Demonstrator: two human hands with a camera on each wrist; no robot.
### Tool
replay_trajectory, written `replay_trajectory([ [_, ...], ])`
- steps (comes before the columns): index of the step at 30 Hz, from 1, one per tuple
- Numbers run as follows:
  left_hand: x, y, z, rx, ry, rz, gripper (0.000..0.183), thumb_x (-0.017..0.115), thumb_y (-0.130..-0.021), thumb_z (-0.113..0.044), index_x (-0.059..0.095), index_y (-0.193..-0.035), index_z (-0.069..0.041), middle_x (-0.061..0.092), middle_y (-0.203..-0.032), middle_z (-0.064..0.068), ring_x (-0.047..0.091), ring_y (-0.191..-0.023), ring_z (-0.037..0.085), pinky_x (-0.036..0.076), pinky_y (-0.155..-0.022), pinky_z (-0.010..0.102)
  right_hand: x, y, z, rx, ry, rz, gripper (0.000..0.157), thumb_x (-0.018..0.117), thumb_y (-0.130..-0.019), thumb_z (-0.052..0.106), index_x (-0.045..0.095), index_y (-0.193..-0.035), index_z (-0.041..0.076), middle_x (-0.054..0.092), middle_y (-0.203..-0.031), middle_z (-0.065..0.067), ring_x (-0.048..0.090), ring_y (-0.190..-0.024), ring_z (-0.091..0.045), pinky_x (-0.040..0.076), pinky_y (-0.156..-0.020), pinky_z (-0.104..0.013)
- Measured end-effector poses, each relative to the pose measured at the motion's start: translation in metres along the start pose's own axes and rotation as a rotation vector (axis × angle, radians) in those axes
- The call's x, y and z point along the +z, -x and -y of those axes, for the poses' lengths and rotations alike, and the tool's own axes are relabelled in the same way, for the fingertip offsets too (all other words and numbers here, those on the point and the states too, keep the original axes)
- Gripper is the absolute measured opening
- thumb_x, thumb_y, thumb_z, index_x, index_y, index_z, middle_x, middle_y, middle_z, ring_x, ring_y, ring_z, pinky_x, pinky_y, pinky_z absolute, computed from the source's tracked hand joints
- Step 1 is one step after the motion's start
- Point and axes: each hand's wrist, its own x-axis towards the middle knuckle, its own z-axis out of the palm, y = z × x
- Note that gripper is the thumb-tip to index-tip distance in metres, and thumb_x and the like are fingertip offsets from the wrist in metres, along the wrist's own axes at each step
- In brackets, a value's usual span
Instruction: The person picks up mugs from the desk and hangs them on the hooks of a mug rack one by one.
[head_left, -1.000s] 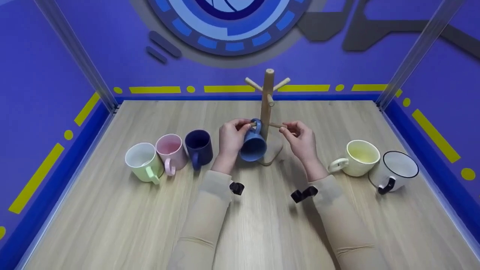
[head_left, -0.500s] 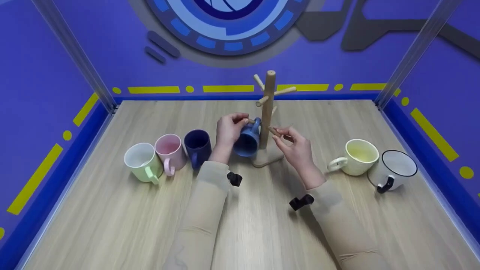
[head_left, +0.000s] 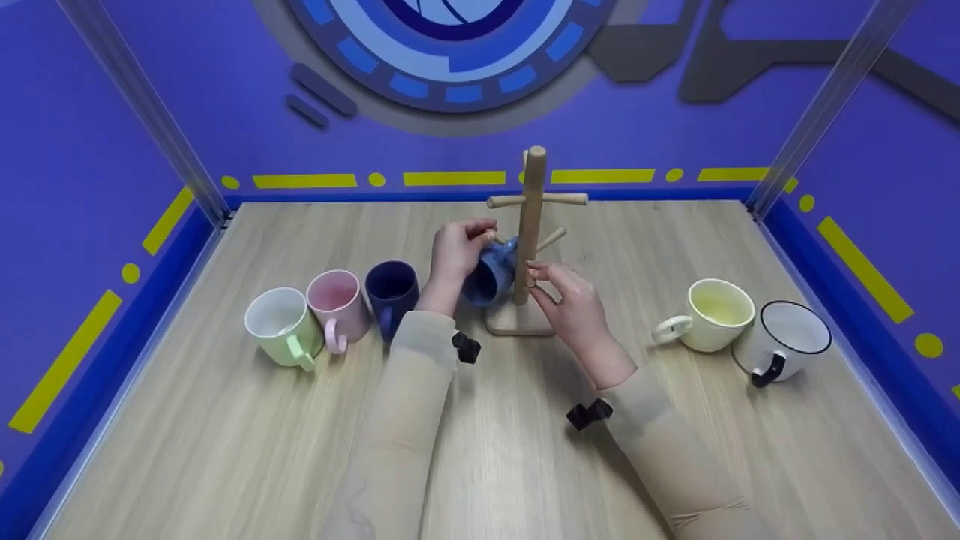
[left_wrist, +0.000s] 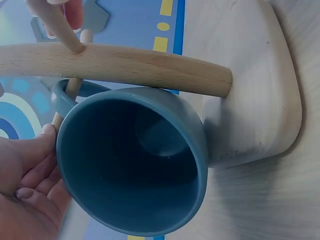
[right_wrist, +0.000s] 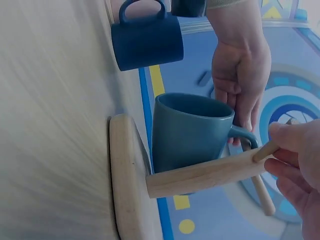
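A blue mug (head_left: 487, 280) hangs by its handle on a lower peg of a wooden mug tree (head_left: 531, 202), its mouth tilted toward the front. My left hand (head_left: 453, 259) pinches the outer end of that peg; in the left wrist view the thumb and fingers of the left hand (left_wrist: 32, 175) meet at the peg's tip beside the mug. With thumb and fingers, my right hand (head_left: 576, 304) holds another lower peg at the front of the post. In the right wrist view, this peg (right_wrist: 266, 150) sits between the right hand's fingertips.
Left of the mug tree stand a navy mug (head_left: 392, 292), a pink mug (head_left: 339, 301) and a light green mug (head_left: 285, 327). To the right are a pale yellow mug (head_left: 709, 315) and a white mug with a black rim (head_left: 784, 341). A blue wall backs the table.
The mug tree has turned on the table. Its front lower peg has swung left with my right hand, and the blue mug has moved left and slightly back with my left hand.
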Motion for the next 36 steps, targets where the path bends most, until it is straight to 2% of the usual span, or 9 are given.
replay_trajectory([
  [7,0.000,-0.002,0.001,0.028,-0.048,0.001,0.024,0.069,-0.099,-0.014,0.077,-0.122,-0.008,0.077,-0.120,0.009,0.071,-0.118,0.022,0.055,-0.103,0.033,0.005,-0.001,0.003,-0.007,0.027,-0.008,0.021,0.080,-0.085,-0.002,0.067,-0.099,0.004,0.077,-0.110,-0.012,0.074,-0.101,-0.028,0.061,-0.087,-0.042],
  [11,0.002,0.006,-0.001,0.065,-0.113,-0.063,0.025,0.071,-0.097,-0.014,0.077,-0.121,-0.009,0.078,-0.118,0.007,0.071,-0.117,0.022,0.055,-0.103,0.034,0.006,0.000,0.004,0.003,0.046,-0.011,0.021,0.080,-0.085,-0.002,0.066,-0.098,0.006,0.076,-0.105,-0.010,0.074,-0.099,-0.026,0.062,-0.086,-0.041],
  [14,0.006,0.020,0.000,0.207,-0.139,-0.165,0.024,0.073,-0.095,-0.011,0.077,-0.118,-0.007,0.078,-0.115,0.008,0.072,-0.115,0.024,0.056,-0.101,0.036,0.007,0.002,0.004,0.007,0.058,-0.015,0.021,0.081,-0.085,-0.002,0.066,-0.098,0.006,0.076,-0.103,-0.010,0.075,-0.097,-0.026,0.062,-0.084,-0.040],
  [17,0.014,0.041,0.003,0.433,-0.104,-0.263,0.022,0.074,-0.093,-0.005,0.078,-0.114,-0.003,0.078,-0.113,0.011,0.073,-0.112,0.027,0.057,-0.099,0.038,0.006,0.002,0.004,0.002,0.057,-0.018,0.022,0.081,-0.084,-0.003,0.066,-0.098,0.005,0.076,-0.102,-0.010,0.075,-0.096,-0.026,0.062,-0.084,-0.039],
  [19,0.020,0.054,0.005,0.565,-0.051,-0.265,0.020,0.073,-0.093,-0.001,0.078,-0.112,-0.002,0.078,-0.113,0.013,0.074,-0.109,0.027,0.059,-0.098,0.037,0.004,0.001,0.003,-0.002,0.050,-0.007,0.022,0.081,-0.084,-0.003,0.067,-0.099,0.005,0.076,-0.103,-0.011,0.075,-0.097,-0.027,0.062,-0.085,-0.039],
  [21,0.027,0.063,0.008,0.645,-0.008,-0.225,0.020,0.072,-0.093,0.001,0.079,-0.111,-0.002,0.079,-0.112,0.013,0.075,-0.108,0.026,0.059,-0.097,0.035,0.000,0.000,0.001,-0.002,0.033,0.018,0.021,0.080,-0.085,-0.003,0.068,-0.101,0.004,0.077,-0.104,-0.011,0.075,-0.099,-0.027,0.062,-0.087,-0.040],
  [26,0.041,0.070,0.018,0.670,0.089,-0.102,0.021,0.070,-0.093,0.004,0.079,-0.112,-0.001,0.078,-0.114,0.012,0.075,-0.110,0.024,0.059,-0.096,0.030,-0.019,-0.005,-0.002,0.084,-0.037,0.100,0.017,0.076,-0.089,-0.003,0.073,-0.105,0.003,0.078,-0.108,-0.012,0.075,-0.103,-0.029,0.061,-0.090,-0.044],
  [32,0.048,0.072,0.027,0.686,0.125,-0.116,0.022,0.073,-0.092,0.003,0.079,-0.112,-0.002,0.078,-0.117,0.012,0.074,-0.114,0.022,0.058,-0.097,0.028,-0.049,-0.014,-0.006,0.278,-0.106,0.139,0.016,0.074,-0.093,0.003,0.073,-0.109,0.003,0.077,-0.112,-0.015,0.074,-0.104,-0.032,0.060,-0.090,-0.054],
  [36,0.054,0.072,0.032,0.704,0.165,-0.132,0.024,0.075,-0.089,0.005,0.078,-0.113,-0.001,0.077,-0.118,0.013,0.073,-0.116,0.025,0.058,-0.099,0.027,-0.077,-0.018,-0.009,0.419,-0.160,0.225,0.024,0.072,-0.094,0.003,0.070,-0.118,0.001,0.074,-0.118,-0.018,0.071,-0.110,-0.035,0.057,-0.098,-0.056],
])
